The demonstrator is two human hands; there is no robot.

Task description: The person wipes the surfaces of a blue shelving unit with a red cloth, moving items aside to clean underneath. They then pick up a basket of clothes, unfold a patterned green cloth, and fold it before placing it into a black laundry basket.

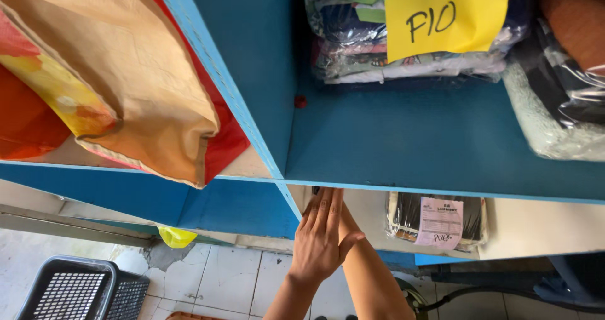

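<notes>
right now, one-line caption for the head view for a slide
Left hand and right hand reach into a lower blue shelf compartment, beside a wrapped dark bundle.

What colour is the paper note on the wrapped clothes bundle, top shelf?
Yellow note, clearest in the head view.

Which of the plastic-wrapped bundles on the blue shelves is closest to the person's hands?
The small flat bundle on the lower shelf, with a pink paper slip on it. It lies just right of the left hand; the other bundles sit on the upper shelf.
</notes>
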